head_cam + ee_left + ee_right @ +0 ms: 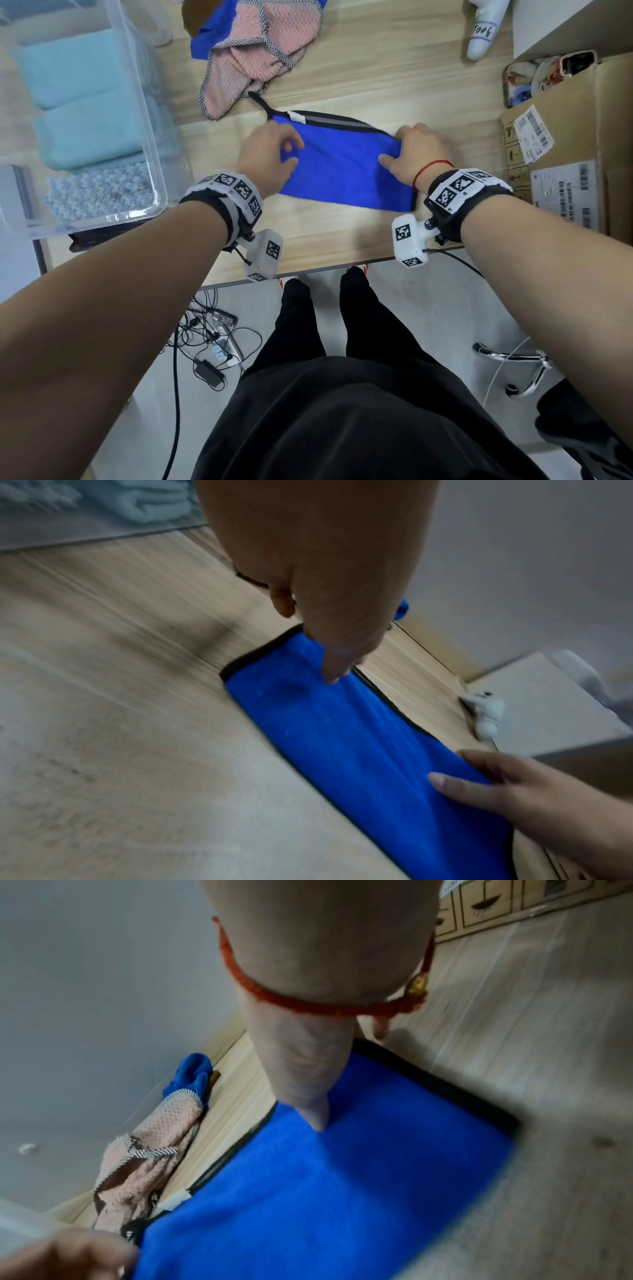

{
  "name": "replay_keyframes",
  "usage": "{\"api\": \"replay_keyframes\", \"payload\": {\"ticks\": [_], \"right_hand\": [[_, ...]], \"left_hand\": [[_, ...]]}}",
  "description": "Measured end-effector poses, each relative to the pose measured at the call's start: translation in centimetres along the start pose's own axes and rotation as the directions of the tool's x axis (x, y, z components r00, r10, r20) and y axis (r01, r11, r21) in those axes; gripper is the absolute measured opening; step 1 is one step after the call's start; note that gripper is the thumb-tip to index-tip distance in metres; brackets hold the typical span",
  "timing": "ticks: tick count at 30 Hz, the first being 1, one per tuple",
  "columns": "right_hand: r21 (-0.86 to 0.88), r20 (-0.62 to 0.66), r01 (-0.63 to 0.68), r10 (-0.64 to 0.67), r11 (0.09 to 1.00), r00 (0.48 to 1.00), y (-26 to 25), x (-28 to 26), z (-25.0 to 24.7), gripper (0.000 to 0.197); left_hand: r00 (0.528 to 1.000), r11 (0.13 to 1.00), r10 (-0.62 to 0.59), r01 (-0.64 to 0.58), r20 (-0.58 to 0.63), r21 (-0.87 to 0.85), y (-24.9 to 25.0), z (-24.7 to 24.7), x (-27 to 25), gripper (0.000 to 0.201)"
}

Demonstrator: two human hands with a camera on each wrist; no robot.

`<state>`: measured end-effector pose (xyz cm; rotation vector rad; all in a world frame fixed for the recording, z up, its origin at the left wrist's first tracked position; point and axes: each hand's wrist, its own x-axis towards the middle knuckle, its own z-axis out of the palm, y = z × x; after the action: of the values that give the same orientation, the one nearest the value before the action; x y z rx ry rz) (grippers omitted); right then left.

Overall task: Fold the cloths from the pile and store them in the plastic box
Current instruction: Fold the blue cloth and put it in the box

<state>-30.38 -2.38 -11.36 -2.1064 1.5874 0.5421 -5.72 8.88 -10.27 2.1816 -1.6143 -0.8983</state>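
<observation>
A blue cloth (pixel 342 164) with black trim lies folded into a long strip on the wooden table. My left hand (pixel 289 152) pinches its left end, thumb on top and fingers curled at the far edge. My right hand (pixel 394 147) pinches the right end in the same way. In the left wrist view my left thumb (pixel 332 674) touches the blue cloth (pixel 342 737). The pile (pixel 260 51) of pink, blue and brown cloths lies behind. The clear plastic box (pixel 144 102) stands at the left and holds folded light-blue cloths (pixel 78 102).
A cardboard box (pixel 565 154) with shipping labels stands at the table's right end. A white object (pixel 483 31) with handwriting sits at the back right. The table's front edge (pixel 342 270) is close to my wrists. Cables lie on the floor below.
</observation>
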Motion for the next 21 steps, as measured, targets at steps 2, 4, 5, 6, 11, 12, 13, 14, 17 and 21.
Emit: {"api": "replay_keyframes", "payload": {"ticks": [2,4,5,6,11,12,13,14,17,21], "right_hand": [[0.017,0.098,0.018,-0.020,1.000,0.995,0.2,-0.5,-0.2,0.048],[0.089,0.134,0.003,-0.015,0.996,0.991,0.2,-1.2,-0.2,0.046],[0.165,0.147,-0.037,0.013,0.986,0.989,0.3,-1.6,-0.1,0.051],[0.253,0.158,-0.084,0.045,0.964,0.986,0.4,-2.0,0.1,0.058],[0.471,0.171,-0.124,0.047,0.873,0.984,1.0,-4.3,1.0,0.054],[0.490,0.201,-0.119,0.021,0.864,0.979,1.0,-4.9,1.1,0.053],[0.512,0.253,-0.118,-0.018,0.851,0.967,1.0,-5.6,1.3,0.053],[0.538,0.310,-0.122,-0.061,0.834,0.949,0.7,-6.4,1.4,0.055],[0.642,0.303,-0.082,-0.155,0.762,0.940,-0.1,-8.5,2.0,0.061],[0.731,0.197,-0.007,-0.201,0.683,0.960,-1.3,-9.7,2.5,0.032]], "left_hand": [[0.984,0.996,0.071,-0.079,0.164,0.044,1.2,1.0,-0.7,0.020],[0.952,0.975,0.093,-0.146,0.291,0.166,1.8,2.1,-1.7,0.026],[0.943,0.957,0.089,-0.171,0.321,0.236,1.7,2.6,-2.1,0.030],[0.940,0.941,0.085,-0.184,0.329,0.283,1.7,3.0,-2.6,0.033],[0.928,0.872,0.079,-0.240,0.363,0.426,1.9,2.2,-3.4,0.032],[0.923,0.846,0.065,-0.253,0.380,0.469,1.9,2.0,-3.5,0.033],[0.919,0.825,0.043,-0.255,0.392,0.505,1.9,1.8,-3.6,0.034],[0.917,0.813,0.019,-0.246,0.398,0.529,1.9,1.6,-3.9,0.036],[0.935,0.834,0.021,-0.211,0.353,0.510,2.2,1.2,-4.9,0.037],[0.917,0.931,0.124,-0.240,0.379,0.274,3.2,2.4,-7.1,0.049]]}}
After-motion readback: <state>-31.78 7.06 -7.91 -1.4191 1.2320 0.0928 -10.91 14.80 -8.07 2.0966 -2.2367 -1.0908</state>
